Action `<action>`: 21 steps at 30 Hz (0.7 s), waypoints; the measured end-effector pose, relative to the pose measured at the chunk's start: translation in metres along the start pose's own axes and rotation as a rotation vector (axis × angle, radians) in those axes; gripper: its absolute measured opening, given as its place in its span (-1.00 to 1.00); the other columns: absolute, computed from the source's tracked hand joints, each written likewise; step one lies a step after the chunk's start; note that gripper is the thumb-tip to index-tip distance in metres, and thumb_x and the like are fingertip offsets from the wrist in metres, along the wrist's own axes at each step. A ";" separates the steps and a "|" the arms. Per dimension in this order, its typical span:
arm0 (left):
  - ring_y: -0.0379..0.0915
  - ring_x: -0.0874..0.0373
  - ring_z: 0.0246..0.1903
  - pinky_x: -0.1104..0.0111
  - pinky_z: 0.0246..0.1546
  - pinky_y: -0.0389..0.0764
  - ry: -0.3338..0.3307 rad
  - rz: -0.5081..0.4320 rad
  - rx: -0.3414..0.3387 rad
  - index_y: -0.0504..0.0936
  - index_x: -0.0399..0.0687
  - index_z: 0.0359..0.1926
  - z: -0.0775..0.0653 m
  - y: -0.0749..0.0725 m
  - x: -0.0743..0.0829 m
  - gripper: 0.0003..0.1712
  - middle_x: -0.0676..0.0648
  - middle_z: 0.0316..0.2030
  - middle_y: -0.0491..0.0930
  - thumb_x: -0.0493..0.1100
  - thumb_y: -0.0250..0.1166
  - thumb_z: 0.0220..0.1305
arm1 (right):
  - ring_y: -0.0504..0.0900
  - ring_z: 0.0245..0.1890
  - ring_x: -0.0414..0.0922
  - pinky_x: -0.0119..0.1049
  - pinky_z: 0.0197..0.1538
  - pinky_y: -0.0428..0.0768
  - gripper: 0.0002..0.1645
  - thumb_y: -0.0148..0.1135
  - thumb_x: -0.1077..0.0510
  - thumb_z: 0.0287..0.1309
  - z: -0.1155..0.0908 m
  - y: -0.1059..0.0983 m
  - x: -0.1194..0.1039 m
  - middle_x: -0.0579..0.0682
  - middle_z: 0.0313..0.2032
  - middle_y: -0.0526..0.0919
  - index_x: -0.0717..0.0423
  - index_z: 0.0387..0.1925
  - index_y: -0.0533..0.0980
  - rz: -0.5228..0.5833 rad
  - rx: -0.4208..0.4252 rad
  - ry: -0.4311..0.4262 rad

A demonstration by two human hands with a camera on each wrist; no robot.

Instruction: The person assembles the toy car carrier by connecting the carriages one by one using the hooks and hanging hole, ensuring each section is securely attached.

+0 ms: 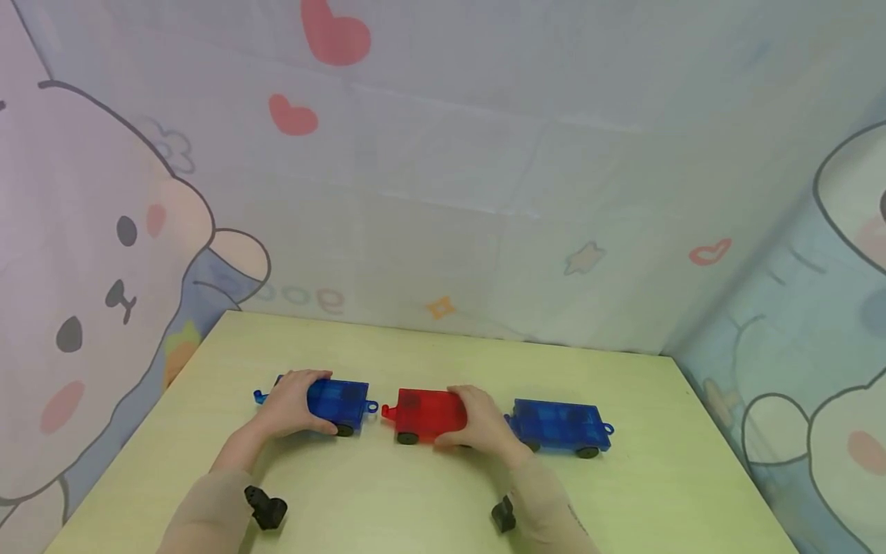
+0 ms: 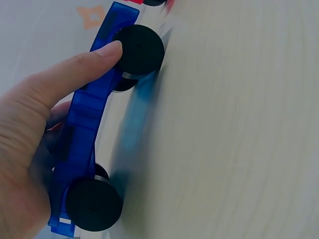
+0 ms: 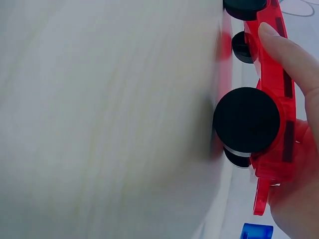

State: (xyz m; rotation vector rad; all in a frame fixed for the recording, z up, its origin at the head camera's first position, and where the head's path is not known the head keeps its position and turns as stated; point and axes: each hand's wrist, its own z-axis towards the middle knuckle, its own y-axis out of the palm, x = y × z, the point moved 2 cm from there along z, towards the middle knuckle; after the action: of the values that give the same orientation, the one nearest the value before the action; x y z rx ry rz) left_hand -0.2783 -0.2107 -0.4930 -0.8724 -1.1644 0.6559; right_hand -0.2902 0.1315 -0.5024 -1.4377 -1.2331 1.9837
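Note:
Three flat toy train wagons with black wheels stand in a row on the table. My left hand [image 1: 294, 402] grips the left blue wagon [image 1: 339, 400] from above. In the left wrist view, the thumb [image 2: 94, 57] lies along that wagon's side, its tip at a black wheel [image 2: 142, 50]. My right hand [image 1: 483, 422] holds the red wagon [image 1: 429, 414] by its right end, thumb on the near side [image 3: 271, 64]. The red wagon's hook [image 1: 389, 412] faces the left wagon's ring [image 1: 372, 406], a small gap apart. To the right of my right hand stands another blue wagon [image 1: 559, 425].
The pale yellow table [image 1: 388, 500] ends at a cloth backdrop [image 1: 443, 154] printed with hearts and cartoon animals, which also rises at both sides. A black wrist-camera mount [image 1: 266, 508] sits on the left forearm, another [image 1: 504, 514] on the right.

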 end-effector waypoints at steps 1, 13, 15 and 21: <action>0.27 -0.39 0.25 -0.33 0.22 0.25 -0.006 -0.008 0.002 0.43 -0.22 0.28 0.000 0.000 -0.001 0.14 -0.37 0.24 0.44 0.24 0.63 -0.32 | 0.43 0.23 0.12 0.09 0.25 0.46 0.09 0.58 -0.20 -0.25 0.000 0.000 0.000 0.14 0.23 0.49 0.20 0.29 0.37 0.007 0.001 0.002; 0.26 -0.37 0.23 -0.31 0.15 0.35 -0.035 -0.126 0.015 0.39 -0.19 0.32 0.000 -0.001 -0.004 0.14 -0.36 0.26 0.40 0.21 0.63 -0.28 | 0.43 0.24 0.13 0.10 0.27 0.45 0.07 0.60 -0.18 -0.27 -0.001 -0.001 0.000 0.15 0.23 0.49 0.18 0.28 0.39 0.055 0.036 0.008; 0.26 -0.37 0.22 -0.31 0.14 0.36 -0.036 -0.132 0.016 0.39 -0.19 0.32 0.000 -0.001 -0.004 0.14 -0.37 0.26 0.40 0.20 0.63 -0.28 | 0.43 0.25 0.13 0.09 0.28 0.44 0.08 0.60 -0.19 -0.28 -0.002 -0.001 0.000 0.14 0.23 0.49 0.18 0.28 0.39 0.052 0.036 0.011; 0.25 -0.37 0.23 -0.31 0.15 0.35 -0.042 -0.162 0.021 0.38 -0.18 0.33 -0.001 -0.002 -0.004 0.13 -0.38 0.27 0.38 0.18 0.62 -0.25 | 0.42 0.27 0.12 0.07 0.30 0.43 0.09 0.60 -0.20 -0.28 0.000 0.000 -0.002 0.13 0.24 0.49 0.16 0.29 0.39 0.039 0.033 0.024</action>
State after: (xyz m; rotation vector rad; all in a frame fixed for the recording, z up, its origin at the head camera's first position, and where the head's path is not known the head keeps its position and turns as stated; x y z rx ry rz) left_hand -0.2782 -0.2151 -0.4933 -0.7412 -1.2497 0.5547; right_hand -0.2896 0.1296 -0.5013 -1.4762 -1.1658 1.9969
